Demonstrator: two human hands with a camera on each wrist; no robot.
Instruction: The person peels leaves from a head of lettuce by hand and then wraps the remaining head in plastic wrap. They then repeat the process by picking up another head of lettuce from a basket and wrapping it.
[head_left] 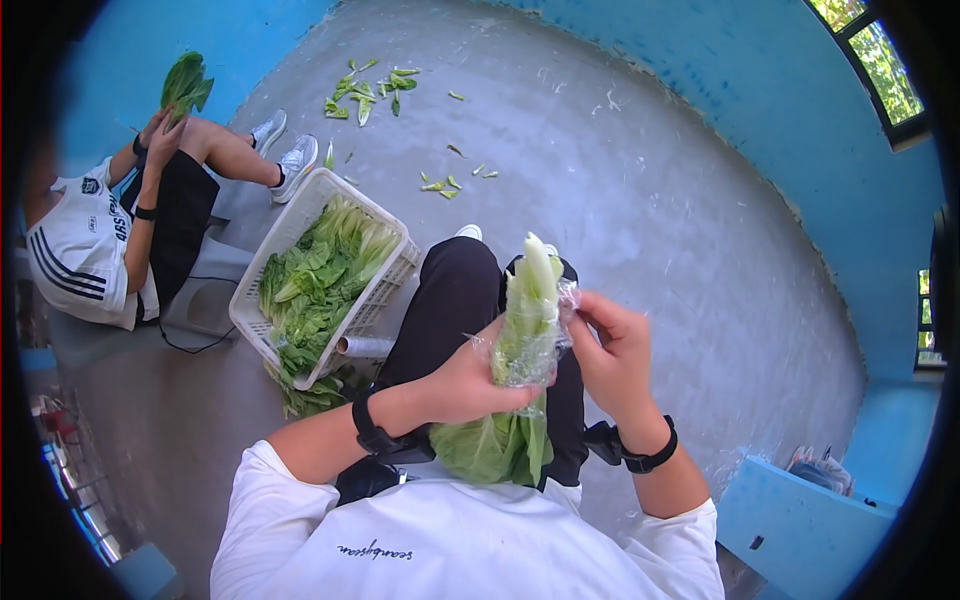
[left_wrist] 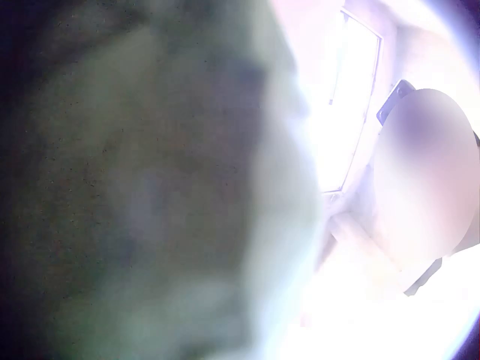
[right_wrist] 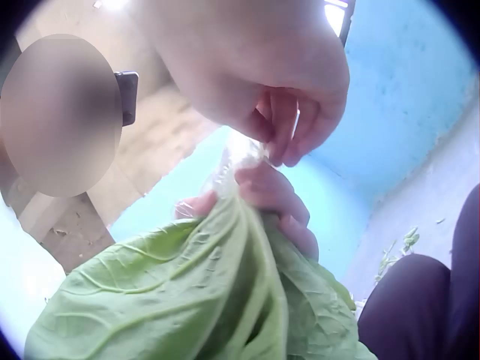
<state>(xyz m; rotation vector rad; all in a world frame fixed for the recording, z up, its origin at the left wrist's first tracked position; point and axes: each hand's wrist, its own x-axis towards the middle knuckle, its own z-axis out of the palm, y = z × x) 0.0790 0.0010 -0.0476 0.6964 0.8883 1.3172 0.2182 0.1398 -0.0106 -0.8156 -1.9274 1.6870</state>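
Observation:
A bunch of leafy greens (head_left: pixel 528 345) stands over the lap in the head view, pale stems up and broad leaves hanging down. Clear plastic film (head_left: pixel 540 362) wraps its middle. My left hand (head_left: pixel 465 385) grips the bunch around the film. At the upper right of the bunch, my right hand (head_left: pixel 612 350) pinches an edge of the film between thumb and fingers. The right wrist view shows the leaves (right_wrist: pixel 225 285) below, with the right hand (right_wrist: pixel 262 82) above the left fingers (right_wrist: pixel 274 195). A blurred, close surface fills much of the left wrist view.
Left of my legs, a white crate (head_left: pixel 400 262) holds many greens, with a film roll (head_left: pixel 366 347) beside it. Another person (head_left: pixel 120 225) sits at the far left holding greens (head_left: pixel 186 86). Leaf scraps (head_left: pixel 362 95) lie on the floor (head_left: pixel 640 200). A blue box (head_left: pixel 790 515) is at the lower right.

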